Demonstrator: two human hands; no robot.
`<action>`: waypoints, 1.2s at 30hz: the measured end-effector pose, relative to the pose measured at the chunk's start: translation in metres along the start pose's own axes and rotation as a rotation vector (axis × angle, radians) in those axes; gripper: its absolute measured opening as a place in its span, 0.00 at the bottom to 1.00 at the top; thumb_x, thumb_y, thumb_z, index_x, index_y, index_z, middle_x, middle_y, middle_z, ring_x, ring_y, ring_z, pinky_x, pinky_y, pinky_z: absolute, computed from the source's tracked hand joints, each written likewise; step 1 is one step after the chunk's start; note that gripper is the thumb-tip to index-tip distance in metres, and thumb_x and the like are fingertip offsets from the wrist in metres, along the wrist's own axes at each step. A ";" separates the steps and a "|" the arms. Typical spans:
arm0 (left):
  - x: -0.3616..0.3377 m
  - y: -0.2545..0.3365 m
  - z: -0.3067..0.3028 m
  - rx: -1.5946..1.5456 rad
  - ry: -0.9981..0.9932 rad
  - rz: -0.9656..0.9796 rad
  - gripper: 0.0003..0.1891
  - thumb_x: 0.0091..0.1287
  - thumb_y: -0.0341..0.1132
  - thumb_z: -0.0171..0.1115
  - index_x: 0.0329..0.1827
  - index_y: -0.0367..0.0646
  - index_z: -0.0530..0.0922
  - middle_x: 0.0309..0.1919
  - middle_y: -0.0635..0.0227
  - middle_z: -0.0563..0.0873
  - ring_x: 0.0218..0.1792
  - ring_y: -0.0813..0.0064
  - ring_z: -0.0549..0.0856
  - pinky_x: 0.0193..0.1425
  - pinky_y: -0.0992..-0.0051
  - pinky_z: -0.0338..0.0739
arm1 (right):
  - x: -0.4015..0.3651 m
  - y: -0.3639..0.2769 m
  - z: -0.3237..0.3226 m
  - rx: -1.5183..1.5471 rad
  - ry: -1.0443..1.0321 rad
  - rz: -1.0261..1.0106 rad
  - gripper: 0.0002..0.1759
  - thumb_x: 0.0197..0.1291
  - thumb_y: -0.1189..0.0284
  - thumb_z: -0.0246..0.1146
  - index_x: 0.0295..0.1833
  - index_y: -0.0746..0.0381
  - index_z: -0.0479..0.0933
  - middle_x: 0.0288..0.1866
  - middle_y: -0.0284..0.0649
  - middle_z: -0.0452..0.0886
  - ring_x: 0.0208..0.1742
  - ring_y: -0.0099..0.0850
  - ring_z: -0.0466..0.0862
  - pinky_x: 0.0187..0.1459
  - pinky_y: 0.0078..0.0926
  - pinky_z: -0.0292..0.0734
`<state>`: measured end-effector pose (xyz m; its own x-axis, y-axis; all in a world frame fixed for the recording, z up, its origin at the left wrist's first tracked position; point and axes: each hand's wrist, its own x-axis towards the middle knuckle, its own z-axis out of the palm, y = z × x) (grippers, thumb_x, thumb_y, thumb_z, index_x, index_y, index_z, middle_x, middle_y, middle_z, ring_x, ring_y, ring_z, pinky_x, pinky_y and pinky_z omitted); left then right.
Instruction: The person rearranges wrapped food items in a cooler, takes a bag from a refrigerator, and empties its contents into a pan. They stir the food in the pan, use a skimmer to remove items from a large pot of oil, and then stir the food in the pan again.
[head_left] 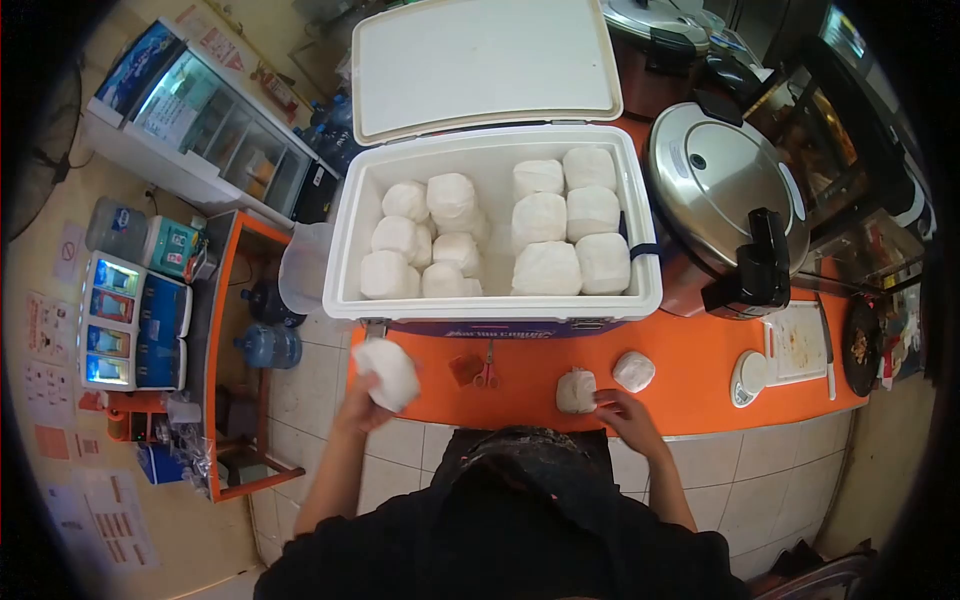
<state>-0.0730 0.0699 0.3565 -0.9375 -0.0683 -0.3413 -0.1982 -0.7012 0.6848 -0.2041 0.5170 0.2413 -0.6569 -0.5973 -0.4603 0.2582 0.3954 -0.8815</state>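
My left hand is closed around a white paper-wrapped bundle, lifted in front of the cooler's left corner. Low on the orange counter, my right hand has its bent fingertips at the right edge of a second wrapped bundle. A third wrapped bundle lies just behind that hand. The open white cooler box holds several such bundles, stacked in a left group and a right group, with a gap between them. What the wrapping covers is hidden.
Scissors lie beside a small reddish packet on the counter. To the right are a white scale, a cutting board, a knife and a large steel cooker. The cooler's lid leans back.
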 end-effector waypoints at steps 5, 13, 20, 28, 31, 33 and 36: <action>-0.008 -0.095 -0.025 0.145 0.222 -0.056 0.28 0.59 0.35 0.77 0.59 0.40 0.71 0.55 0.58 0.82 0.53 0.63 0.86 0.53 0.61 0.88 | 0.036 -0.105 0.105 0.171 -0.402 0.024 0.27 0.75 0.59 0.59 0.71 0.64 0.72 0.66 0.46 0.80 0.64 0.35 0.82 0.64 0.30 0.76; 0.015 -0.133 -0.140 1.391 0.636 0.748 0.29 0.54 0.33 0.81 0.54 0.38 0.72 0.63 0.46 0.74 0.62 0.48 0.78 0.63 0.56 0.77 | 0.058 -0.144 0.141 -0.390 -0.693 -0.063 0.32 0.75 0.55 0.59 0.75 0.64 0.68 0.71 0.50 0.76 0.72 0.40 0.76 0.70 0.33 0.70; 0.029 -0.143 -0.209 1.481 0.407 0.522 0.34 0.52 0.38 0.80 0.59 0.38 0.71 0.69 0.45 0.70 0.68 0.41 0.73 0.67 0.50 0.73 | 0.078 -0.303 0.110 -0.271 -0.609 -0.260 0.26 0.73 0.60 0.63 0.69 0.63 0.73 0.60 0.44 0.83 0.58 0.31 0.83 0.58 0.32 0.79; 0.042 -0.109 -0.204 1.386 0.608 0.247 0.44 0.49 0.39 0.80 0.70 0.41 0.67 0.63 0.51 0.75 0.63 0.45 0.75 0.64 0.47 0.73 | 0.337 -0.298 0.071 -0.057 0.247 0.111 0.41 0.60 0.53 0.74 0.72 0.62 0.68 0.67 0.42 0.76 0.69 0.37 0.72 0.64 0.40 0.73; 0.042 -0.110 -0.229 1.326 0.745 0.395 0.46 0.49 0.41 0.80 0.71 0.41 0.66 0.63 0.51 0.75 0.65 0.46 0.74 0.65 0.47 0.71 | 0.357 -0.308 0.075 -0.018 0.227 0.171 0.43 0.59 0.55 0.76 0.73 0.63 0.67 0.68 0.42 0.75 0.70 0.38 0.73 0.65 0.40 0.74; 0.038 -0.098 -0.233 1.321 0.783 0.380 0.44 0.51 0.42 0.80 0.70 0.41 0.67 0.64 0.51 0.74 0.66 0.46 0.73 0.67 0.47 0.70 | 0.352 -0.314 0.085 -0.046 0.165 0.150 0.43 0.58 0.57 0.77 0.73 0.65 0.67 0.67 0.42 0.76 0.69 0.37 0.75 0.64 0.38 0.75; 0.029 -0.084 -0.236 1.396 0.818 0.512 0.39 0.57 0.42 0.78 0.69 0.39 0.69 0.63 0.51 0.75 0.66 0.49 0.74 0.64 0.50 0.72 | 0.339 -0.320 0.095 -0.097 0.087 0.077 0.40 0.59 0.59 0.76 0.69 0.69 0.70 0.64 0.44 0.79 0.65 0.35 0.79 0.63 0.35 0.78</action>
<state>-0.0157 -0.0405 0.1368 -0.6873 -0.7072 0.1656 -0.4448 0.5901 0.6737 -0.4424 0.1215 0.3573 -0.6976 -0.5015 -0.5118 0.2437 0.5056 -0.8276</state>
